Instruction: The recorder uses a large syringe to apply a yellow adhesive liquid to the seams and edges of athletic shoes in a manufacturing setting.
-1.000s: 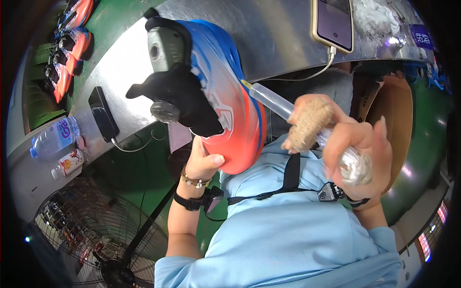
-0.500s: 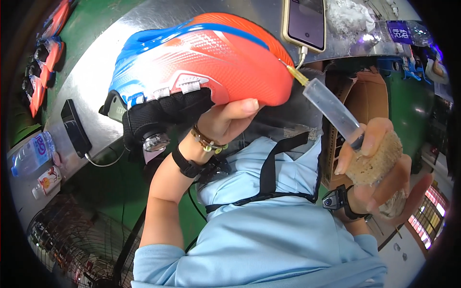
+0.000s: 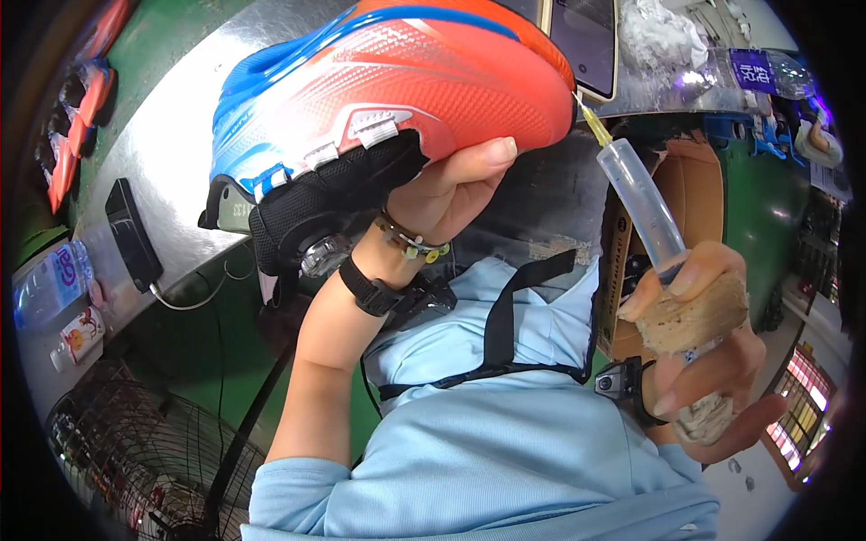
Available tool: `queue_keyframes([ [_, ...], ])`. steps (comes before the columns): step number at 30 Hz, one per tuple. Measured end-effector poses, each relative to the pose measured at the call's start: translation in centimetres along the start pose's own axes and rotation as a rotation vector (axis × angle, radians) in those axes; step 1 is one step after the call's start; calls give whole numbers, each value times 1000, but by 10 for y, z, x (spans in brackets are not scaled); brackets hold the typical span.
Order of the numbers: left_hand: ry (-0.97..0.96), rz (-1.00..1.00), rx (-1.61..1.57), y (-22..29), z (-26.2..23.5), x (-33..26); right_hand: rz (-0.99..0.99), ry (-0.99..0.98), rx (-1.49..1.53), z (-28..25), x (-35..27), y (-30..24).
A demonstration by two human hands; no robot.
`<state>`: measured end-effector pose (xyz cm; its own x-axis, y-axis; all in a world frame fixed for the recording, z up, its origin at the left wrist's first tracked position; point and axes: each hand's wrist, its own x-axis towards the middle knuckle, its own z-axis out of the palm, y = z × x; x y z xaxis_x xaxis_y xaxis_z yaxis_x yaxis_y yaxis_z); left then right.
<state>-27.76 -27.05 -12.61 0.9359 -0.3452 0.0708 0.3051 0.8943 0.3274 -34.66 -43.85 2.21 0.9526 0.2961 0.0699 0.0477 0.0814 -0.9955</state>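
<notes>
Shoe (image 3: 397, 90) now raised to upper centre of frame, turned side-on since half a second ago. Left hand (image 3: 446, 185) grips it from beneath. Right hand (image 3: 699, 352), fingers wrapped round syringe (image 3: 640, 198) and sponge (image 3: 695, 316); needle tip has reached the toe edge, so application looks underway.

We've got the shoe (image 3: 388, 99) as our landmark, held up over the metal table (image 3: 189, 108). Under it sits our left hand (image 3: 446, 189). Right of the toe comes the syringe (image 3: 636, 194), its tip touching the toe, with our right hand (image 3: 704, 352) lower right. Behind the toe lies a phone (image 3: 586, 41); lower left, a power bank (image 3: 133, 234) and bottle (image 3: 45, 284).
</notes>
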Motion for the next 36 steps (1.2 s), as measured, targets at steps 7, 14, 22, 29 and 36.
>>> queue_keyframes([
  [7,12,95,-85,1,8,11,-142,-35,-123,3,6,12],
  [14,377,68,-37,14,47,9,-246,28,-106,12,12,24],
  [22,487,-7,29,31,71,6,-298,-13,-73,13,8,27],
  [29,538,-12,81,32,78,6,-357,14,-107,9,2,36],
  [36,548,-15,93,36,80,9,-372,-12,-100,7,4,43],
])
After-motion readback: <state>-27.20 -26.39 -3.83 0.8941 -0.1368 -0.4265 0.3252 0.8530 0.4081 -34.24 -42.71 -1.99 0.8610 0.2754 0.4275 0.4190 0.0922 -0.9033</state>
